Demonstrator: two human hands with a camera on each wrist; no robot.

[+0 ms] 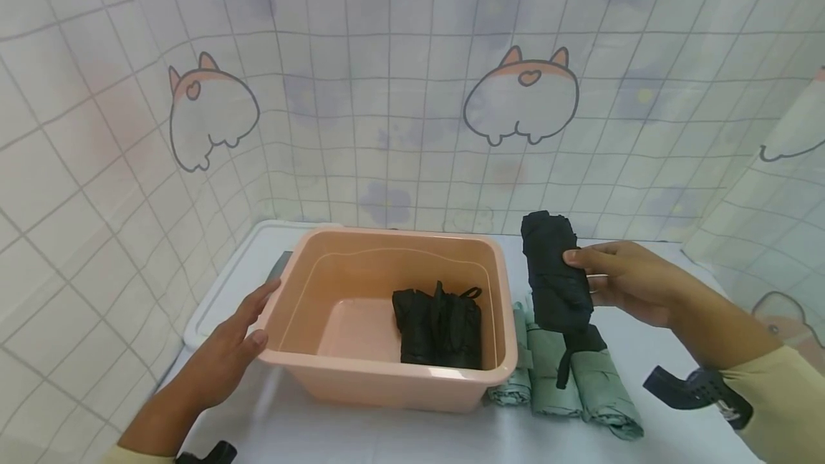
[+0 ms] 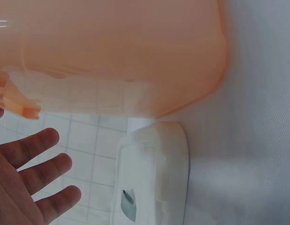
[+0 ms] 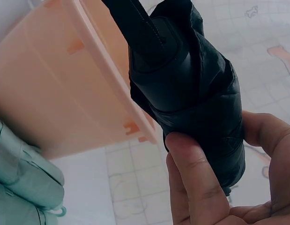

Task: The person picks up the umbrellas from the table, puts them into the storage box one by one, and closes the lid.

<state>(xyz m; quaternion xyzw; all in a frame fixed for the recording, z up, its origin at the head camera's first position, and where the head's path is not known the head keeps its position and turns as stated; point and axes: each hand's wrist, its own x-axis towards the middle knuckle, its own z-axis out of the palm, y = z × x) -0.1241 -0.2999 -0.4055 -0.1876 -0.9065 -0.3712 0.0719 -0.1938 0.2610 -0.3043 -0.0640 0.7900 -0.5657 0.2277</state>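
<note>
My right hand (image 1: 634,281) grips a black folded umbrella (image 1: 556,271) between thumb and fingers, just right of a peach plastic bin (image 1: 399,371). In the right wrist view the umbrella (image 3: 196,98) shows its handle end, with a strap hanging from it. Two black folded umbrellas (image 1: 438,328) lie side by side inside the bin, toward its right. Along the bin's left rim is my left hand (image 1: 225,349), its fingers extended. The left wrist view shows those fingers (image 2: 46,176) spread beside the bin's wall.
Several green folded umbrellas (image 1: 554,378) lie side by side on the white table (image 1: 361,435), right of the bin and beneath the held umbrella. Behind and left of the bin is a white lid-like object (image 1: 225,292) with a grey part. A tile-patterned curtain (image 1: 412,92) surrounds the table.
</note>
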